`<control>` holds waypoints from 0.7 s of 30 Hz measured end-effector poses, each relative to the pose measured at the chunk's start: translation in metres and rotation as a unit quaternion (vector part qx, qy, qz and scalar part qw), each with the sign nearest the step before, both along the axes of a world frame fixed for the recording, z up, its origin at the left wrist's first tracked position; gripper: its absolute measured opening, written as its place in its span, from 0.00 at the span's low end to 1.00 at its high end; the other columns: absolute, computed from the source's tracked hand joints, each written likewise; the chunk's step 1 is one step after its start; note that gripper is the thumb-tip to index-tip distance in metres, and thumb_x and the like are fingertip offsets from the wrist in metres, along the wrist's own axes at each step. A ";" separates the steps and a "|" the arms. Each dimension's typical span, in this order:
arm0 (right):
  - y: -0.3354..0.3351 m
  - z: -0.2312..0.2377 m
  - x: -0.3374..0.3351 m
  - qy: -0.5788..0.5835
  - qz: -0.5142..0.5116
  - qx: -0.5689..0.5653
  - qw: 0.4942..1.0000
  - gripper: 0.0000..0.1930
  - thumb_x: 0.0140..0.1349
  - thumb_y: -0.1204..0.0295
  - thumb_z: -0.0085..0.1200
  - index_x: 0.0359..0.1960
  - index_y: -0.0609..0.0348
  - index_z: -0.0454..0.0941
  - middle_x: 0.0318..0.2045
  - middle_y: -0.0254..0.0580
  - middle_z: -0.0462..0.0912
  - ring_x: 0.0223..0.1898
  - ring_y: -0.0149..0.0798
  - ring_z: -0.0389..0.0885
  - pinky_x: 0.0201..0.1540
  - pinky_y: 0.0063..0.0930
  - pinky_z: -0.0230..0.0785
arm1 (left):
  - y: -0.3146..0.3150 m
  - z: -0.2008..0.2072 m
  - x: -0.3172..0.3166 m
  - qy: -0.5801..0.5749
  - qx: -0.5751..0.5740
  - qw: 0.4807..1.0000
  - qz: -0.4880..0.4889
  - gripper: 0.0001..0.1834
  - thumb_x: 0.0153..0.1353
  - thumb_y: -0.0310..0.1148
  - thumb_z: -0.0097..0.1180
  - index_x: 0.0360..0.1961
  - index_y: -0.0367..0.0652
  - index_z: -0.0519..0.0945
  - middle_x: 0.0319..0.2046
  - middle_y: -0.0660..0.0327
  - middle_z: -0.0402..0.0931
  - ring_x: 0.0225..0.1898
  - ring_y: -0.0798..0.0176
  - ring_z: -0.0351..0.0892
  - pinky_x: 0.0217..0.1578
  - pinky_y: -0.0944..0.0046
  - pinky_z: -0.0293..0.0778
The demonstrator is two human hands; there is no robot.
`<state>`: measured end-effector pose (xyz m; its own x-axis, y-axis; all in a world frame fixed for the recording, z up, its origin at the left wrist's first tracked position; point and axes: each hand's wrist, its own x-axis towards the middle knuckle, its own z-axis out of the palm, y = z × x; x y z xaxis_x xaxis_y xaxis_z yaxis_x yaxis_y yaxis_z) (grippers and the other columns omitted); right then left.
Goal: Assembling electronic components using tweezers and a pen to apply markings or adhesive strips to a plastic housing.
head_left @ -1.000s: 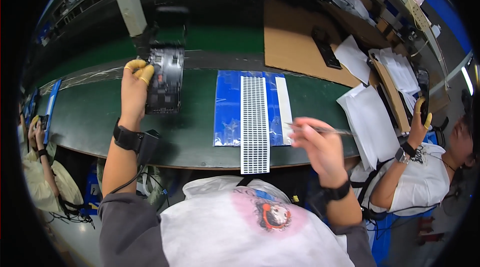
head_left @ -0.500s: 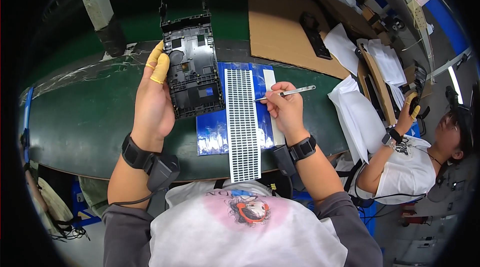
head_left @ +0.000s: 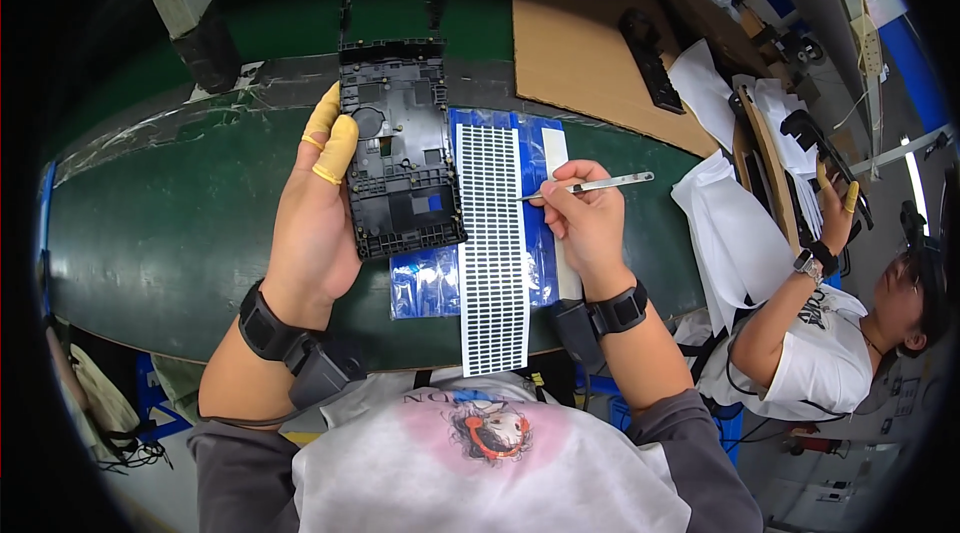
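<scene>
Both hands have drawn closer together: a second ago the black housing [head_left: 405, 123] was well left of the white sheet [head_left: 492, 283], and the tweezers [head_left: 625, 179] were off to its right. Now, from the left, my left fingers [head_left: 337, 155], two of them in yellow covers [head_left: 322, 116], are clamped on the housing's left edge; I cannot tell where those behind it sit. It is tilted up above the green worktop [head_left: 180, 223], and its lower right corner overlaps the sheet's left side in view, though I cannot tell whether they touch. I judge it light and stiff, slick on flat faces, with thin upper arms and small posts that could snap, so the solid side wall low down is the place to hold. Next come the sheet, likely thin and bendy, with its rows of dark marks, lying over a blue pad [head_left: 425, 285], and a pale strip [head_left: 554, 146] beside it. My right fingers [head_left: 580, 170] are pinched together on the tweezers, whose tip is at the sheet's right edge; whether the tips are closed I cannot see.
</scene>
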<state>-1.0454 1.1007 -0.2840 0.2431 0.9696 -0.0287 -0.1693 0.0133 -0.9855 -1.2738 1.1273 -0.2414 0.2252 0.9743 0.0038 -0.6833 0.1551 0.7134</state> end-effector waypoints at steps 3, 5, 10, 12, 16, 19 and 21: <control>-0.001 0.001 0.001 -0.005 0.000 0.001 1.000 0.08 0.48 0.82 0.50 0.31 0.62 0.66 0.19 0.41 0.75 0.15 0.21 0.68 0.12 0.08 0.55 | -0.002 0.000 0.003 -0.009 -0.012 1.000 -0.009 0.21 0.60 0.35 0.40 0.55 0.47 0.55 0.47 0.62 0.64 0.47 0.68 0.66 0.45 0.66 0.68; -0.002 0.002 0.002 -0.009 0.000 0.003 1.000 0.08 0.48 0.82 0.51 0.31 0.62 0.66 0.19 0.41 0.76 0.16 0.21 0.69 0.13 0.08 0.55 | -0.003 0.000 0.005 -0.005 -0.018 1.000 -0.007 0.21 0.60 0.35 0.40 0.55 0.47 0.55 0.48 0.61 0.64 0.47 0.68 0.66 0.45 0.66 0.68; -0.016 0.030 0.000 0.055 0.072 0.022 0.996 0.08 0.49 0.80 0.52 0.30 0.63 0.67 0.22 0.43 0.77 0.19 0.23 0.70 0.18 0.10 0.58 | -0.004 -0.002 0.010 -0.004 -0.024 1.000 -0.008 0.22 0.60 0.35 0.40 0.56 0.48 0.55 0.48 0.61 0.63 0.47 0.68 0.66 0.46 0.65 0.67; -0.024 0.045 -0.012 0.062 0.101 0.028 0.993 0.08 0.49 0.80 0.52 0.30 0.63 0.67 0.23 0.43 0.77 0.21 0.25 0.71 0.21 0.12 0.61 | -0.007 -0.003 0.011 -0.015 -0.021 0.999 -0.036 0.21 0.61 0.36 0.37 0.55 0.48 0.55 0.49 0.61 0.63 0.50 0.65 0.64 0.48 0.63 0.66; -0.030 0.060 -0.043 0.087 0.155 0.070 0.982 0.07 0.49 0.81 0.52 0.29 0.65 0.67 0.27 0.46 0.77 0.29 0.32 0.76 0.34 0.22 0.68 | -0.013 -0.005 0.019 -0.021 -0.040 0.998 -0.034 0.22 0.60 0.37 0.41 0.55 0.48 0.55 0.49 0.61 0.62 0.49 0.65 0.65 0.49 0.62 0.65; -0.031 0.052 -0.058 0.085 0.142 0.083 0.983 0.08 0.49 0.81 0.52 0.30 0.65 0.67 0.27 0.46 0.77 0.32 0.33 0.76 0.37 0.23 0.69 | -0.015 -0.004 0.020 -0.033 -0.039 0.997 -0.065 0.24 0.60 0.38 0.41 0.56 0.48 0.53 0.49 0.62 0.61 0.50 0.66 0.64 0.48 0.62 0.66; -0.029 0.048 -0.064 0.075 0.097 0.081 0.989 0.10 0.49 0.82 0.52 0.32 0.66 0.66 0.27 0.45 0.77 0.32 0.33 0.77 0.37 0.22 0.69 | -0.017 0.001 0.016 -0.049 -0.058 0.995 -0.072 0.23 0.61 0.35 0.40 0.57 0.49 0.52 0.48 0.63 0.62 0.48 0.68 0.64 0.47 0.65 0.66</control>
<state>-1.1094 1.0714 -0.2355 0.0559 0.9924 0.1093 -0.3280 0.1216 -0.9368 -1.2573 1.1099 -0.2408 0.3657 0.9274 -0.0784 -0.7131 0.3333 0.6167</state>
